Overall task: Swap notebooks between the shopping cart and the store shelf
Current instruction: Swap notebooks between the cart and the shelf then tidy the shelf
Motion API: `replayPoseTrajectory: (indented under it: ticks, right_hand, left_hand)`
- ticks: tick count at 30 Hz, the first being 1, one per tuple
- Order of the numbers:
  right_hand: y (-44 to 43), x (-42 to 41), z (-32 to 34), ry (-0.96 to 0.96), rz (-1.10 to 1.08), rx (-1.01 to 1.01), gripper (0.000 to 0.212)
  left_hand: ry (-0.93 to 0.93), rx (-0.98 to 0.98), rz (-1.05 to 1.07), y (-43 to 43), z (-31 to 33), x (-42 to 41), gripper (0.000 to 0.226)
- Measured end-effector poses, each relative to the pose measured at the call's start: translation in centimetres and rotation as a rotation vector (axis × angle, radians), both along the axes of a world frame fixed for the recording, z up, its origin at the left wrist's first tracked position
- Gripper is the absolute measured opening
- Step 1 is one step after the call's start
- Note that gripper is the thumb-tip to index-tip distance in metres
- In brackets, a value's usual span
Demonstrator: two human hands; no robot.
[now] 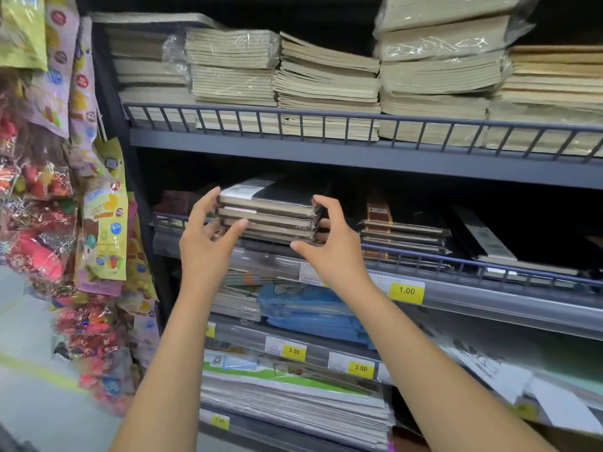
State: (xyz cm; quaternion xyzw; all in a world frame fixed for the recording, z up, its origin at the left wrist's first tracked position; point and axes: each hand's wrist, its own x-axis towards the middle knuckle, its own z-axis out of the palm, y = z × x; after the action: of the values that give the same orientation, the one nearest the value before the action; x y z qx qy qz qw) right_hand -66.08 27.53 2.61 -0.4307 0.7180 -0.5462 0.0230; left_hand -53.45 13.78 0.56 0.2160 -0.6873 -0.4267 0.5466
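While both forearms reach up from the bottom edge of the view, the left hand (208, 236) and the right hand (329, 243) close in on a stack of dark notebooks (269, 212) wrapped in clear film. The left hand's thumb presses the stack's left end with fingers curled under it; the right hand's fingers hook over the right end, thumb spread below. The stack sits at the front rail of the middle shelf (489, 293), toward its left end; whether it rests on the shelf or is lifted, I cannot tell. Just right of it, another pile of dark notebooks (404, 236) lies behind the rail. A yellow price tag (407, 291) reads 1.00 on the shelf's front edge. Farther up, cream notebook stacks (326, 83) fill the top shelf.
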Motion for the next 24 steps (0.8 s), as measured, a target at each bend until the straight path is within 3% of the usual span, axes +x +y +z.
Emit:
replayPoseTrajectory:
  ticks: [4, 9, 14, 24]
  right_hand:
    - [-0.9, -1.1, -0.2, 0.091, -0.040, 0.000, 0.075]
    - [-1.4, -2.0, -0.2, 0.141, -0.042, 0.013, 0.071]
    - [-2.3, -2.4, 0.0, 0.327, -0.107, 0.122, 0.072]
    - [-3.3, -3.8, 0.0, 0.250, -0.069, 0.183, 0.072]
  left_hand:
    - [-0.156, -0.074, -0.054, -1.6, 0.3, 0.4, 0.069]
    - [-0.152, -0.116, -0.020, -2.3, 0.5, -0.4, 0.067]
    - [-0.149, -0.106, -0.040, -3.5, 0.3, -1.7, 0.067]
    - [-0.250, -0.119, 0.000, -5.3, -0.3, -3.8, 0.066]
